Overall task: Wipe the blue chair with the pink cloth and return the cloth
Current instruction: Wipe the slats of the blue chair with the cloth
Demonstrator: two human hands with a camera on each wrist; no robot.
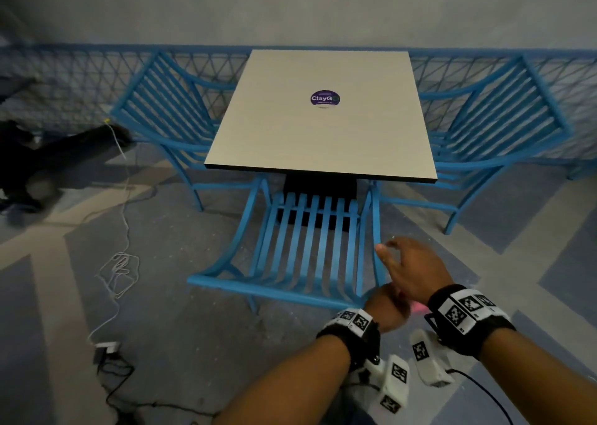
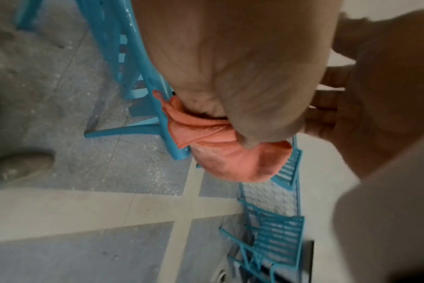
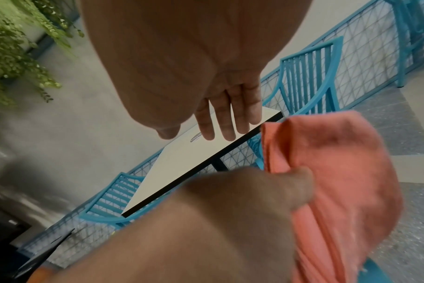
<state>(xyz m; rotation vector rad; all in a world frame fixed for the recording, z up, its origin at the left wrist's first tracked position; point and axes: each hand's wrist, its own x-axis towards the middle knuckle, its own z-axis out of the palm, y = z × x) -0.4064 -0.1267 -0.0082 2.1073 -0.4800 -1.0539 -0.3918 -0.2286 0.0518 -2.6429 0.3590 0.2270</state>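
The blue chair (image 1: 307,247) stands right before me, its slatted back towards me and its seat tucked under the table. My left hand (image 1: 392,308) grips the bunched pink cloth (image 1: 418,308) at the chair's near right corner. In the left wrist view the pink cloth (image 2: 218,149) touches the chair's rail (image 2: 167,122). My right hand (image 1: 392,250) hovers just above the left one, fingers spread and holding nothing. The right wrist view shows its straight fingers (image 3: 225,114) and, below them, the pink cloth (image 3: 339,172) hanging from my left hand (image 3: 230,210).
A square white table (image 1: 323,133) with a purple sticker stands behind the chair. Two more blue chairs flank it, left (image 1: 168,111) and right (image 1: 504,117), before a blue mesh fence (image 1: 64,78). A white cable (image 1: 119,269) and an adapter (image 1: 108,348) lie on the floor.
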